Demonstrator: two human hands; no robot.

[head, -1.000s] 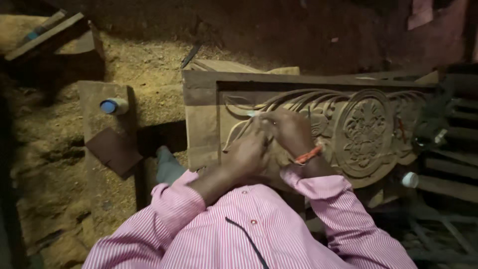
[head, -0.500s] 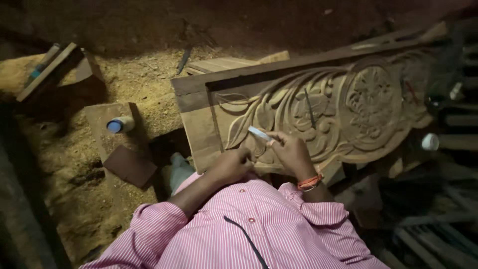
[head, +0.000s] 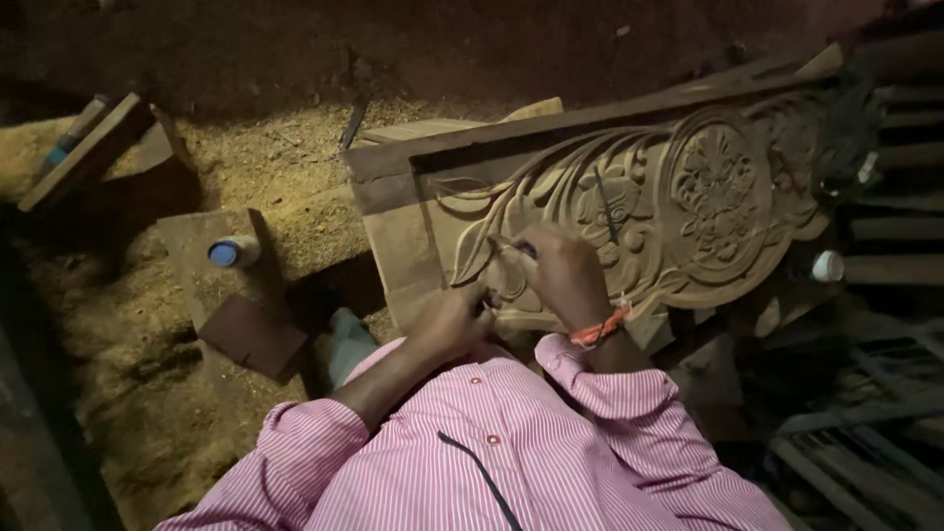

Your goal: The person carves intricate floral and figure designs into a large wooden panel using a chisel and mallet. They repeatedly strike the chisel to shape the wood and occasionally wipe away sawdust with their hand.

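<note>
A carved wooden panel [head: 629,187] with floral scrollwork and a round medallion lies tilted in front of me. My right hand [head: 562,270], with an orange band at the wrist, is closed around a thin carving tool [head: 511,244] whose tip rests on the leaf carving at the panel's lower left. My left hand [head: 450,320] rests closed on the panel's lower edge, just beside the tool tip; whether it holds anything is hidden. A second slim tool [head: 607,205] lies on the carving. My pink striped sleeves fill the bottom of the view.
Sawdust covers the ground at left. A flat wooden block [head: 211,261] carries a small blue-capped container [head: 226,253]. Wooden offcuts [head: 93,147] lie at far left. A white knob-like object [head: 828,265] and dark stacked slats [head: 885,226] sit at right.
The view has tilted and shifted, so the panel now slopes up to the right. My right hand moved slightly left along the leaf carving; the left hand stays at the lower edge.
</note>
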